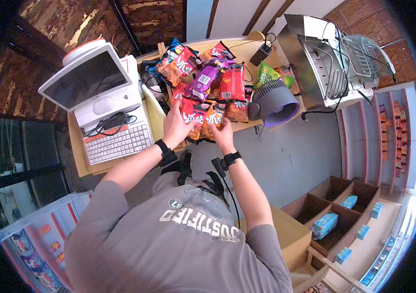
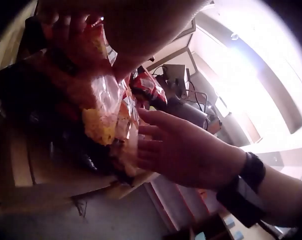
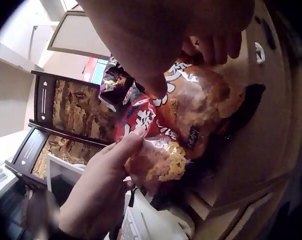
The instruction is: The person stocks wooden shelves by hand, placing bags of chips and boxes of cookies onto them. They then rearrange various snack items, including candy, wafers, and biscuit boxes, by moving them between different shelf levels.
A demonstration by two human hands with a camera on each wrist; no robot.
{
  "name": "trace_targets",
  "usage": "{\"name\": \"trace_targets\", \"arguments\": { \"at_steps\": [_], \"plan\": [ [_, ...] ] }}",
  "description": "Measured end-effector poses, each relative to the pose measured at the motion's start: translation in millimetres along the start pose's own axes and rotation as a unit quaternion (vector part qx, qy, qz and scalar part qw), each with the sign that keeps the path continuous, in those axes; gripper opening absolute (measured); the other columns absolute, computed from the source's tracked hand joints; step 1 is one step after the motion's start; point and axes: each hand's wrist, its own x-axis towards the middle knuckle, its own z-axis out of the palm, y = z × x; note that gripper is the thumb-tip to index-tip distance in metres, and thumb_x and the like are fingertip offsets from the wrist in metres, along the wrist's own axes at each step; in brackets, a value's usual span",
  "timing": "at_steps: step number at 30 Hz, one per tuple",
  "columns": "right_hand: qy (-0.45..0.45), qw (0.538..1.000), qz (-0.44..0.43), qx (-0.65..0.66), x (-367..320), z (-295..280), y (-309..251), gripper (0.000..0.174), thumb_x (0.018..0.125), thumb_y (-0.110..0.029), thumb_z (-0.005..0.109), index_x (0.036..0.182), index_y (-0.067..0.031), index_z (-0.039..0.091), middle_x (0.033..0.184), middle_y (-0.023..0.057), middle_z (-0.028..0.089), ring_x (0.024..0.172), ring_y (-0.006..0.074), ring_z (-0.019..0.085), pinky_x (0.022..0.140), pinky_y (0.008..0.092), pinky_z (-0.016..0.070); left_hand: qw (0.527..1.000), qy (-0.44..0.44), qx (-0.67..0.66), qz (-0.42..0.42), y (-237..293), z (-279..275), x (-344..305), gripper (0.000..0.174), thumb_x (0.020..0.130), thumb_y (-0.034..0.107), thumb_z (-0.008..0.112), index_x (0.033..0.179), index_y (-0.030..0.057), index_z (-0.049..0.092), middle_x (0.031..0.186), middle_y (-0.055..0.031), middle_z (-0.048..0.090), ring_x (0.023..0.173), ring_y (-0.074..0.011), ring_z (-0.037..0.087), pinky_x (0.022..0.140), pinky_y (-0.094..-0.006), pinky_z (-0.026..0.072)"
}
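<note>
In the head view, my left hand grips the left side of a red snack bag. The thumb of that left hand lies on the red bag's front in the right wrist view. My right hand holds an orange snack bag at its lower right, thumb and fingers on either side. The two bags lie side by side, at the front of a pile with a purple bag and another red bag. In the left wrist view, the right hand's fingers are nearly straight against the packaging.
A white monitor and keyboard stand left of the pile. To its right are a dark round fan, green bags and a metal appliance. Divided brown bins and shelves stand farther right.
</note>
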Motion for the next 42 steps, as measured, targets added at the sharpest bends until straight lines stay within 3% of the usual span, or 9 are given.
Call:
{"name": "trace_targets", "arguments": {
  "at_steps": [7, 10, 13, 20, 26, 30, 33, 39, 42],
  "plan": [
    [0.013, 0.995, -0.010, 0.094, 3, 8, -19, 0.083, 0.078, -0.032, 0.080, 0.137, 0.0086, 0.039, 0.119, 0.0205, 0.063, 0.107, 0.0264, 0.064, 0.093, 0.0360, 0.0498, 0.990, 0.043, -0.110, 0.076, -34, 13, 18, 0.076, 0.074, 0.026, 0.079, 0.132, -0.0056, 0.041, 0.124, -0.0270, 0.056, 0.115, -0.0426, 0.055, 0.099, -0.0455, 0.0442],
    [-0.034, 0.987, 0.020, 0.159, 3, 4, -19, 0.066, 0.079, -0.027, 0.081, 0.128, 0.0039, 0.051, 0.113, 0.0140, 0.067, 0.100, 0.0184, 0.065, 0.089, 0.0334, 0.0511, 0.971, -0.078, -0.224, 0.010, -41, 15, 11, 0.050, 0.075, 0.021, 0.077, 0.116, -0.0014, 0.057, 0.114, -0.0234, 0.062, 0.109, -0.0406, 0.058, 0.095, -0.0448, 0.0454],
    [-0.102, 0.973, 0.098, 0.183, -7, -6, -17, 0.050, 0.080, -0.023, 0.078, 0.119, 0.0023, 0.058, 0.107, 0.0107, 0.069, 0.096, 0.0163, 0.066, 0.086, 0.0331, 0.0519, 0.984, -0.039, -0.150, 0.088, -51, 20, 3, 0.044, 0.076, 0.020, 0.075, 0.112, 0.0010, 0.060, 0.109, -0.0215, 0.064, 0.105, -0.0391, 0.060, 0.091, -0.0445, 0.0470],
    [-0.089, 0.965, 0.128, 0.213, -21, -19, -9, 0.041, 0.086, -0.013, 0.068, 0.123, -0.0014, 0.054, 0.109, 0.0064, 0.067, 0.094, 0.0152, 0.066, 0.083, 0.0302, 0.0526, 0.968, -0.073, -0.237, 0.033, -36, 0, -13, 0.044, 0.078, 0.020, 0.073, 0.115, 0.0010, 0.057, 0.107, -0.0221, 0.065, 0.101, -0.0385, 0.063, 0.089, -0.0437, 0.0488],
    [-0.124, 0.919, 0.152, 0.342, -40, -35, -13, 0.037, 0.088, -0.007, 0.062, 0.123, -0.0030, 0.052, 0.111, 0.0061, 0.066, 0.098, 0.0162, 0.065, 0.086, 0.0312, 0.0516, 0.956, -0.090, -0.277, -0.018, -46, 6, -17, 0.047, 0.084, 0.020, 0.073, 0.121, 0.0008, 0.051, 0.107, -0.0159, 0.066, 0.102, -0.0290, 0.065, 0.090, -0.0388, 0.0495],
    [-0.104, 0.922, 0.125, 0.351, -55, -45, -8, 0.040, 0.087, -0.006, 0.062, 0.124, -0.0033, 0.051, 0.112, 0.0047, 0.065, 0.100, 0.0154, 0.063, 0.088, 0.0310, 0.0503, 0.901, -0.104, -0.420, -0.023, -40, 6, -17, 0.041, 0.087, 0.015, 0.071, 0.122, 0.0019, 0.053, 0.112, -0.0072, 0.064, 0.103, -0.0176, 0.062, 0.092, -0.0336, 0.0487],
    [-0.068, 0.926, 0.112, 0.354, -72, -56, 3, 0.044, 0.085, -0.005, 0.064, 0.126, -0.0035, 0.050, 0.111, 0.0034, 0.066, 0.099, 0.0144, 0.063, 0.087, 0.0307, 0.0505, 0.854, -0.155, -0.494, -0.051, -40, 7, -20, 0.040, 0.089, 0.014, 0.070, 0.124, 0.0034, 0.053, 0.114, -0.0043, 0.063, 0.104, -0.0139, 0.060, 0.093, -0.0322, 0.0483],
    [-0.103, 0.910, 0.062, 0.398, -120, -89, 25, 0.058, 0.083, -0.013, 0.072, 0.133, -0.0040, 0.045, 0.122, 0.0056, 0.060, 0.107, 0.0132, 0.058, 0.098, 0.0327, 0.0470, 0.879, -0.364, -0.298, 0.078, -52, 43, -27, 0.043, 0.087, 0.014, 0.070, 0.125, 0.0021, 0.053, 0.117, -0.0104, 0.063, 0.110, -0.0199, 0.061, 0.097, -0.0353, 0.0473],
    [0.022, 0.940, 0.057, 0.335, -163, -89, 53, 0.063, 0.080, -0.010, 0.071, 0.136, -0.0027, 0.042, 0.126, 0.0073, 0.058, 0.114, 0.0146, 0.054, 0.103, 0.0342, 0.0432, 0.789, -0.452, -0.398, 0.122, -8, 63, -44, 0.043, 0.087, 0.008, 0.069, 0.127, 0.0022, 0.051, 0.121, -0.0115, 0.062, 0.112, -0.0222, 0.060, 0.099, -0.0364, 0.0463]
  ]
}}
